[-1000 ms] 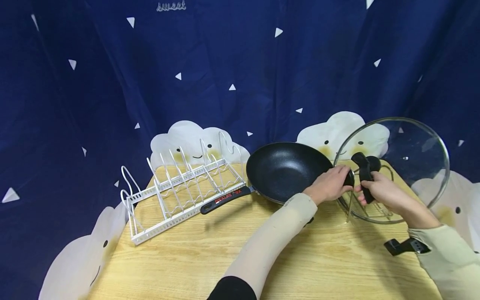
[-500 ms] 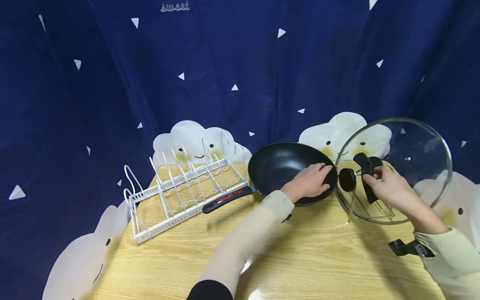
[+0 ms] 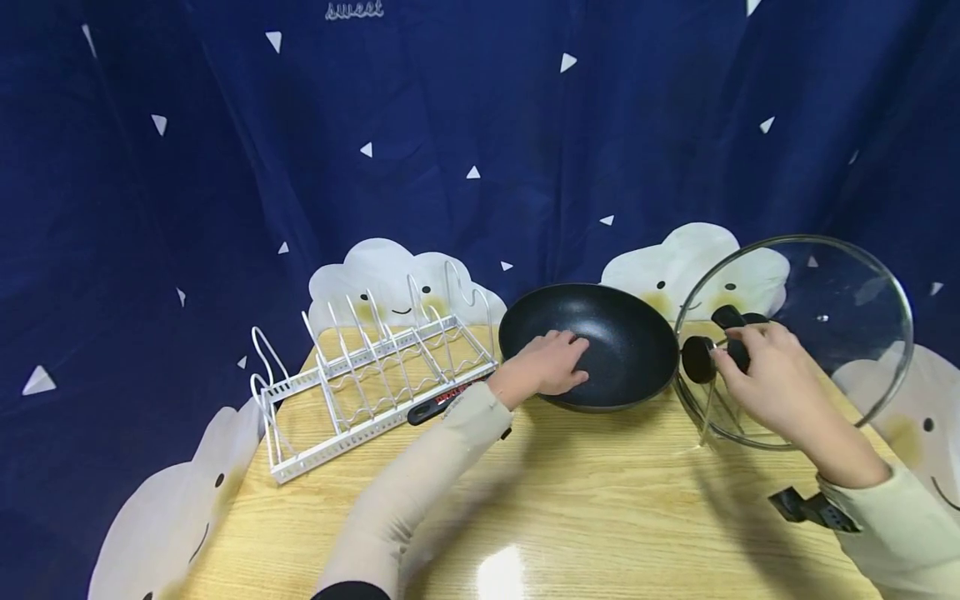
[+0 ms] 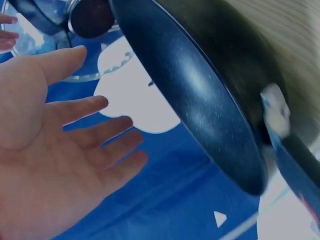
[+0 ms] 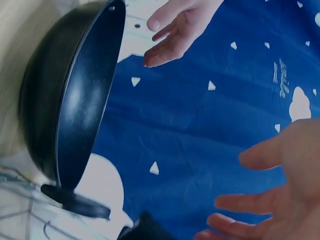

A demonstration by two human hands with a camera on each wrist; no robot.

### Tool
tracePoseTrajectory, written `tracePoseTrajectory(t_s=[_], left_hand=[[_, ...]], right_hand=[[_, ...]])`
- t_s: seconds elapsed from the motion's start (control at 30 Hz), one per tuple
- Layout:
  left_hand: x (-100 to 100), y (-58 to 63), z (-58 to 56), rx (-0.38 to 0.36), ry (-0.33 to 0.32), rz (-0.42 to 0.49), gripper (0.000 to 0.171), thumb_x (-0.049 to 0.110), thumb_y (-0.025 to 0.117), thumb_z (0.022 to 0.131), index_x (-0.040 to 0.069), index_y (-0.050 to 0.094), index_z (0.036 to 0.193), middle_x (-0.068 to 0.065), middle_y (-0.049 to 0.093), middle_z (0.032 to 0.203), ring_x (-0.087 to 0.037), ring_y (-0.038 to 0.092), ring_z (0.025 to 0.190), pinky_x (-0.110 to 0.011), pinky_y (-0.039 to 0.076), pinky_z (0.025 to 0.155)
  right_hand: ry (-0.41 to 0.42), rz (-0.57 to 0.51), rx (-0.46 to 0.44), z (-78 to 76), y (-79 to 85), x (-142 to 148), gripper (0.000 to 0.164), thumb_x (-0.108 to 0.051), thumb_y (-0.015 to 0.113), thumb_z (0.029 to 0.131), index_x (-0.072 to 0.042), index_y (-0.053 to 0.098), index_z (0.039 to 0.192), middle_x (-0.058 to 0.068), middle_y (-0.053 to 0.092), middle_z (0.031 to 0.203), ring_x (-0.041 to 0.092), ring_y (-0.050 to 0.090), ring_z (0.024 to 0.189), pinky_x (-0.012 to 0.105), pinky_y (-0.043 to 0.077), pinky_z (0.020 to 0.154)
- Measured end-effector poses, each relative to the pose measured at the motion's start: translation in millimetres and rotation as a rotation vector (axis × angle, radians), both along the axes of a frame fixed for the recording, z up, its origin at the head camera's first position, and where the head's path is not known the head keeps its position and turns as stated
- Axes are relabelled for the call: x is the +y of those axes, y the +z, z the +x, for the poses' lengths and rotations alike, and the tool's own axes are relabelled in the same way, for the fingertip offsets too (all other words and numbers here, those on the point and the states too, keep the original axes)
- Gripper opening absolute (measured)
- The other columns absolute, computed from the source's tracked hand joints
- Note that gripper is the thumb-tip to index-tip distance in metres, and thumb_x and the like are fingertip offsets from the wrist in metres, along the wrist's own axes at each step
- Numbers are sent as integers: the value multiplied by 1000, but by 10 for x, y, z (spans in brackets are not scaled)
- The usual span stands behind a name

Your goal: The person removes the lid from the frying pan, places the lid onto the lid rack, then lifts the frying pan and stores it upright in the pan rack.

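A black wok (image 3: 622, 354) rests on the table, its long handle (image 3: 429, 407) pointing left across the front of a white wire rack. My left hand (image 3: 549, 365) is above the wok with its fingers extended; the left wrist view shows the hand (image 4: 65, 145) holding nothing. At the right a clear glass lid (image 3: 847, 292) stands on edge in a thin wire stand (image 3: 707, 417). Near its black handle (image 3: 729, 318) is my right hand (image 3: 776, 379), spread and holding nothing in the right wrist view. A round black disc (image 3: 698, 359) sits between wok and lid.
The white wire rack (image 3: 330, 462) with several upright dividers stands on the left of the wooden table (image 3: 600, 517). Behind the table hangs a dark blue curtain (image 3: 420, 100) with white clouds and triangles.
My left hand has left the round black disc and moved left over the wok. The right hand, earlier on the lid's black handle, has loosened and come away a little.
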State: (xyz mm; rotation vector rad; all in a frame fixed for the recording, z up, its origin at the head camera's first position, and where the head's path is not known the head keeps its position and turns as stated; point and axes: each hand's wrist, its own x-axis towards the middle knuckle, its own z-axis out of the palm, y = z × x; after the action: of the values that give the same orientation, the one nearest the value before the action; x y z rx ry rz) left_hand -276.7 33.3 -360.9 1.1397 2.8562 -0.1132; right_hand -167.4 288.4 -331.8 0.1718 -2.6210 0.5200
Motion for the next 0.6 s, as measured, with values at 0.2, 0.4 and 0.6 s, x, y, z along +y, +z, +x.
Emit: tracePoseTrajectory(t_s=[0.2,0.4,0.6], left_hand=[[-368,26,64,-42,59,-11,53,42,49,97,14,41,141,-7,45,138,-24,44,124,-36,37,100],[-751,-20,114,-60,80,60,47,38,52,96,8,48,133,-11,51,127,-27,51,114,-37,40,96],[-1057,-146,110,-88,113,144,42,34,54,95,6,52,126,-12,54,117,-28,54,106,-40,44,88]], right_hand=[[126,1,58,49,-76,-258,28,-10,61,89,10,58,109,29,52,105,39,54,85,52,42,71],[247,-94,-36,19,-229,-490,23,-10,61,91,4,60,110,12,63,95,23,60,80,36,49,65],[298,-249,-270,-56,-390,-697,26,-16,56,96,2,56,114,9,64,98,21,63,85,35,51,70]])
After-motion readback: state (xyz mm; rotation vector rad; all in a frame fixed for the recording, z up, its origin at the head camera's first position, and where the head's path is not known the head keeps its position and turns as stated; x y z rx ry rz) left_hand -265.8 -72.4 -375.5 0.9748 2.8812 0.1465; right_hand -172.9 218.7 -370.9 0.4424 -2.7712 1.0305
